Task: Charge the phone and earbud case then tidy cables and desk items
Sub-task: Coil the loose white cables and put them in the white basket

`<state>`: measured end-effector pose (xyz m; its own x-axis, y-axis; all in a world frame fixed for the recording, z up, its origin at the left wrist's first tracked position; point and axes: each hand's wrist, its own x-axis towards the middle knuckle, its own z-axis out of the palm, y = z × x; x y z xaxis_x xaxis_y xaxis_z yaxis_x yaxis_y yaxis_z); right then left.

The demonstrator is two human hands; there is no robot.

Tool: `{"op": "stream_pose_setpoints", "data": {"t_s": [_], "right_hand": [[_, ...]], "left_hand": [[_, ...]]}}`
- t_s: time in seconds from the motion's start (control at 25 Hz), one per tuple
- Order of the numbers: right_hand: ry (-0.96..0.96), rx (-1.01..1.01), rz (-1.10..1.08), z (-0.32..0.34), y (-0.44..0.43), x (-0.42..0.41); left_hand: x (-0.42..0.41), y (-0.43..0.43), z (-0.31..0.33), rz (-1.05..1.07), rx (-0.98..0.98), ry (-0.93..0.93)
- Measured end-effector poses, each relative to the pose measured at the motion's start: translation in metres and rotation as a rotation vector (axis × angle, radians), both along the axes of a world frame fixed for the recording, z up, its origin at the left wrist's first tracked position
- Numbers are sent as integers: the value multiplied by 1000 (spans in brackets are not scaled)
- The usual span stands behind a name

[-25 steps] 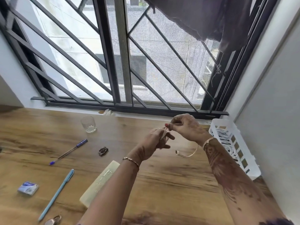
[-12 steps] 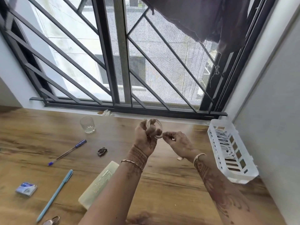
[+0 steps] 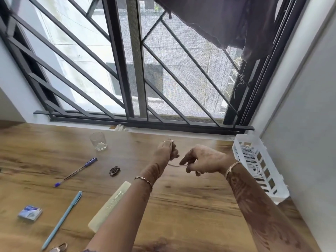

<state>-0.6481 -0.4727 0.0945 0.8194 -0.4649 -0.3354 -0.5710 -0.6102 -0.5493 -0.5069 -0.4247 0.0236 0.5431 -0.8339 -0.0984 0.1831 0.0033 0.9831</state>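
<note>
Fingers of the left hand (image 3: 165,151) are curled tight round a small coil of thin pale cable (image 3: 177,165), held above the desk (image 3: 190,206); the right hand (image 3: 205,163) pinches the free strand stretched between them. Light, limp and springy, the cable would likely uncoil if let loose, so it is best gripped across its loops. Bare wood lies below the hands; the white basket (image 3: 245,136) sits near on the right against the wall, its rim an edge to clear

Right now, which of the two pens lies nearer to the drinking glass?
The clear pen with the dark blue cap, its cap end pointing toward the glass. The other pen is pale blue all over and lies farther down the desk.
</note>
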Motion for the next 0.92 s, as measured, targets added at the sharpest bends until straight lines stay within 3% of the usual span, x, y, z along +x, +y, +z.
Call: {"op": "stream_pose_setpoints", "data": {"t_s": [0.16, 0.28, 0.36, 0.48, 0.56, 0.64, 0.72, 0.92], "right_hand": [[-100, 59, -57, 10, -3, -3], [-29, 76, -13, 18, -10, -10], [-16, 60, 4, 22, -17, -13], [-234, 36, -8, 15, -29, -17], [-453, 195, -71, 3, -29, -18], [-646, 482, -209, -14, -20, -16], [-764, 696, -363, -31, -6, -10], [-788, 735, -591, -46, 7, 2]], "left_hand": [[-3, -3, -11, -100, 164, -369], [-7, 7, -4, -377, 250, -400], [-14, 14, 3, -535, 293, -342], [-19, 22, 10, -645, 299, -194], [-16, 25, 14, -714, 263, 1], [-13, 26, 17, -776, 189, 187], [-13, 27, 17, -788, 122, 298], [-15, 30, 16, -693, 29, 440]]}}
